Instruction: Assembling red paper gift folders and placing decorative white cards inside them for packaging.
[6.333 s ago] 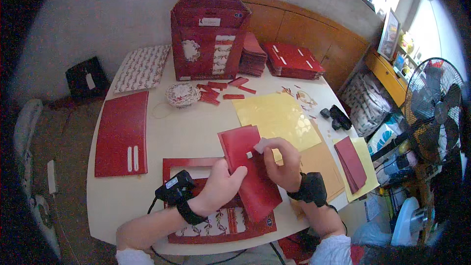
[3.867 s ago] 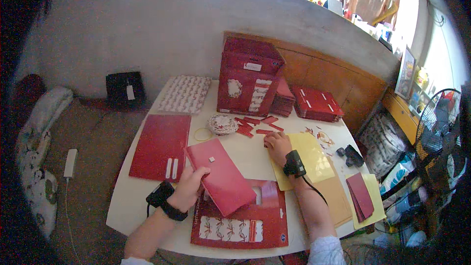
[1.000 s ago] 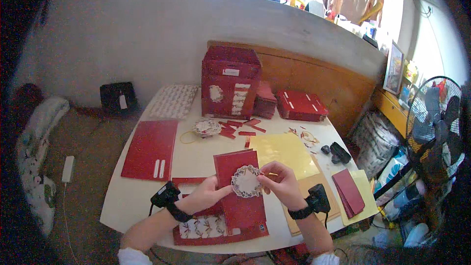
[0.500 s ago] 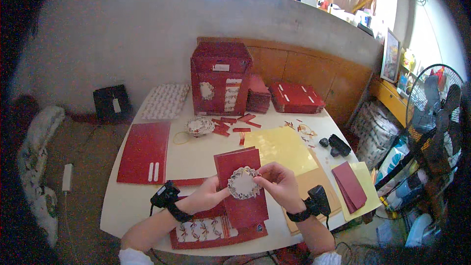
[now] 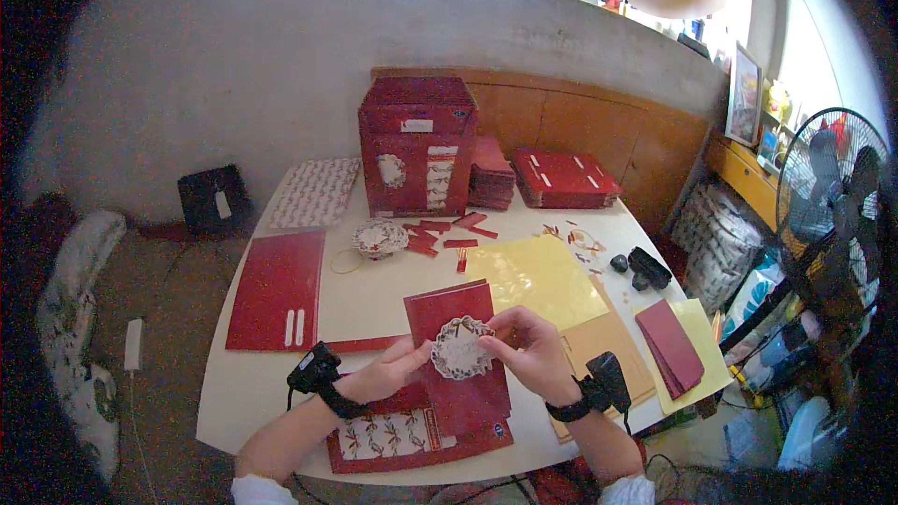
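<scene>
In front of me a tall dark red folded card (image 5: 458,400) is held up, tilted a little. My left hand (image 5: 395,376) grips its left edge, thumb in front near the wreath and fingers partly hidden behind. A round white paper cutout with a wreath border (image 5: 460,352) lies over the upper middle of the card. Its right rim is pinched between the thumb and fingers of my right hand (image 5: 531,352). Below the card, near the table's front edge, lies a red printed sheet with a white patterned panel (image 5: 391,437).
A red box (image 5: 412,154) stands at the back beside red card stacks (image 5: 566,180). Wreath cutouts (image 5: 380,238) and small red strips (image 5: 432,227) lie before it. A red folder (image 5: 276,290) is at left, yellow sheets (image 5: 538,281) at right. A fan (image 5: 832,187) stands far right.
The wreath cutout has tilted between my fingers and looks greyer and slightly narrower. My left thumb now sits beside its left rim. The whole view has shifted slightly.
</scene>
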Demonstrator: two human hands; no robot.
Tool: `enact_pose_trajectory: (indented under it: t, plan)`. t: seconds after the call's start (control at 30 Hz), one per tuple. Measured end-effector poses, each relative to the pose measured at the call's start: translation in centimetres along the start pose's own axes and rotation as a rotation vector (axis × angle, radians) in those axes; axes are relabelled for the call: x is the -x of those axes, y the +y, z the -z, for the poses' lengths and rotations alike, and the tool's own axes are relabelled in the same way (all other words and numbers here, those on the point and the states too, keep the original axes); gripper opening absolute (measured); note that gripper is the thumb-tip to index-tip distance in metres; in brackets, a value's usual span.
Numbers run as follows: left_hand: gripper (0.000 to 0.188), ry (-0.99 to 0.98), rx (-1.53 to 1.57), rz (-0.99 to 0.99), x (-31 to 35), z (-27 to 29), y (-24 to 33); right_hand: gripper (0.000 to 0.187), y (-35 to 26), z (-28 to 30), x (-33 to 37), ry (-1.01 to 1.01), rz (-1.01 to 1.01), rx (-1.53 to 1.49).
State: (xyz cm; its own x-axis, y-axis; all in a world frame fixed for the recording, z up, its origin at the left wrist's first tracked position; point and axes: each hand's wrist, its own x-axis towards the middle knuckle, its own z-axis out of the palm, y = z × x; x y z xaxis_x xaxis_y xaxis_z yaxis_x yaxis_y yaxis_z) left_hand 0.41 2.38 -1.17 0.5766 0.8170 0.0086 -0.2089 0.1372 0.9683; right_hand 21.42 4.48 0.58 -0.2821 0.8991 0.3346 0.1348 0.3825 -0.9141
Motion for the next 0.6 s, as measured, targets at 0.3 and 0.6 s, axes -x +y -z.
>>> enact_pose_trajectory:
  t: [0.3,0.6]
  plan:
    - [0.041,0.038,0.161,0.056,-0.2,0.0,-0.3,0.015,-0.3,0.0,0.0,0.002,-0.01,-0.002]
    - [0.041,0.146,0.021,-0.19,-0.8,-1.1,-1.3,0.017,-1.4,-1.1,0.3,0.095,0.141,0.187]
